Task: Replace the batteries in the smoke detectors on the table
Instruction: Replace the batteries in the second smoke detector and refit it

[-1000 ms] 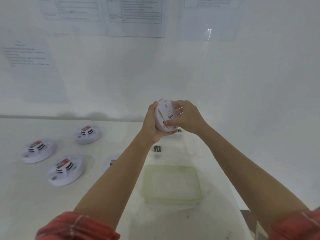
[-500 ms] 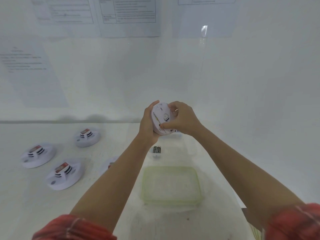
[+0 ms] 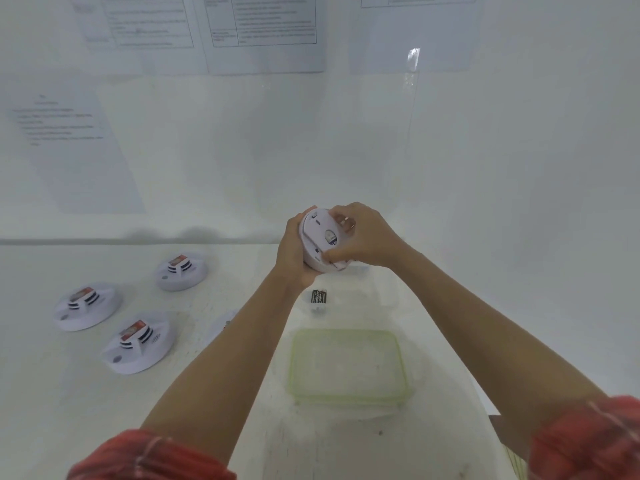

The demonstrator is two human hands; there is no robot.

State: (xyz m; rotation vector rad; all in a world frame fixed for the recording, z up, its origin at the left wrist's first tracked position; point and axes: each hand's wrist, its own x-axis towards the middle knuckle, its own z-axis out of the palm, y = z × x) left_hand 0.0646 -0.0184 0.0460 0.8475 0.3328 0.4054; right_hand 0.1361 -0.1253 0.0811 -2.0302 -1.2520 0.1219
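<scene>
Smoke detector (image 3: 320,242) | gripped by both hands, L hand (image 3: 294,251) + R hand (image 3: 363,237)

One head-worn camera looks forward and down, close over the surface (image 3: 69,393), facing the wall (image 3: 485,168).

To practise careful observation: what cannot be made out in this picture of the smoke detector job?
Head view, all items:
Much of the white round smoke detector in hand: covered by the left hand and right hand.
Fourth white detector: mostly behind the left forearm.
Printed wall sheets: text blurred, tops cut off by edge.
Dark batteries in clear pack: too small to count.
</scene>
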